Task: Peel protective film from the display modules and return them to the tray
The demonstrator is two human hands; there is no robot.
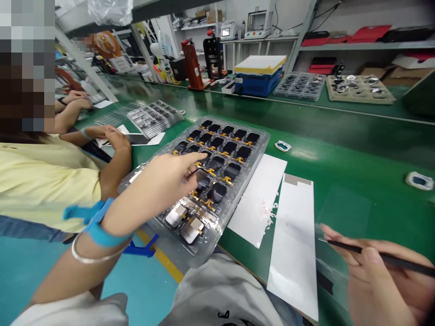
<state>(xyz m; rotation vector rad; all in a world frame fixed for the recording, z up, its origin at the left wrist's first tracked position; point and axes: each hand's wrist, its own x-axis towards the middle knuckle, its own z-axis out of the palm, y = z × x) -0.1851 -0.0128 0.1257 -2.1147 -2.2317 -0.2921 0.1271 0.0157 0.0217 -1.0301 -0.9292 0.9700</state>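
Note:
My left hand (173, 174) reaches over a clear plastic tray (263, 136) of small black display screens (217, 192) with orange flex tails. Its index finger stretches out over the screens; the thumb and other fingers are bent at the edge of one dark screen (203, 181), partly hidden by the hand. At the lower right, my right hand (380, 276) grips slim, dark tweezers (394, 259), tip towards the left. Clear film (350, 208) lies around the right hand. Two screens (192, 230) at the tray's near end show silvery backs.
Two white strips (295, 235) lie right of the tray, with small white scraps (270, 210) between them. Small white-rimmed parts (282, 146) sit on the green bench. A co-worker in a yellow top (50, 181) works at left, near stacked trays (154, 117). A blue box (260, 81) stands behind.

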